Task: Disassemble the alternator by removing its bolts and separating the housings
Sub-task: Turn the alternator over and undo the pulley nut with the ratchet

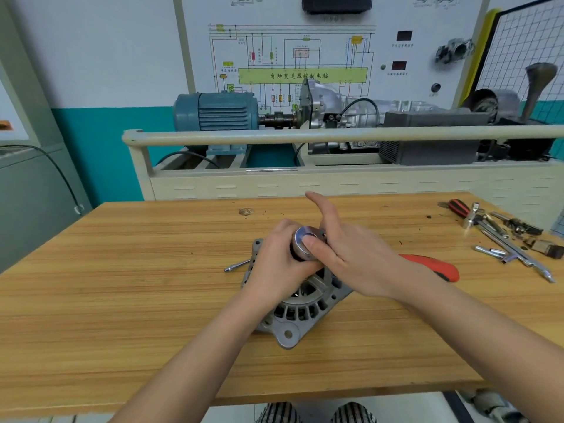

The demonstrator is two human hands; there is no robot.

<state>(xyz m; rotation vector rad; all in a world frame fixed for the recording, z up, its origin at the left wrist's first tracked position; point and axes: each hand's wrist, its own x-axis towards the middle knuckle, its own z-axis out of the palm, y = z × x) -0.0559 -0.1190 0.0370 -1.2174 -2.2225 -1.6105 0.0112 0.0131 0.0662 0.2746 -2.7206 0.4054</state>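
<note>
I see the alternator [300, 303] lying on the wooden workbench [122, 300] just below the middle of the frame, its slotted aluminium housing facing up and a mounting ear with a round hole pointing toward the lower edge. My left hand [279, 264] comes in from the lower left and wraps around the dark pulley [305, 242] at the top of the unit, fingers curled about its side. My right hand [351, 254] reaches in from the lower right; its thumb presses on the shiny round face of the pulley, the index finger points up and away toward the back of the bench, and the remaining fingers lie loosely extended, so this hand touches rather than grips. A slim metal bolt [237, 265] lies on the wood just left of the housing, partly tucked under it. Right of the hands, a tool with a red and black handle [433, 265] rests flat on the bench, its near end hidden behind my right wrist. In the right part of the frame, near the far edge of the bench, lies a cluster of ratchet, sockets and extension bars [500, 236], with a second red-handled tool [459, 207] beside it. Beyond the bench, in the upper half of the frame, stands a training rig with a blue electric motor [219, 112] coupled to a gearbox [332, 108], and a wiring diagram board [293, 65] behind it.
</note>
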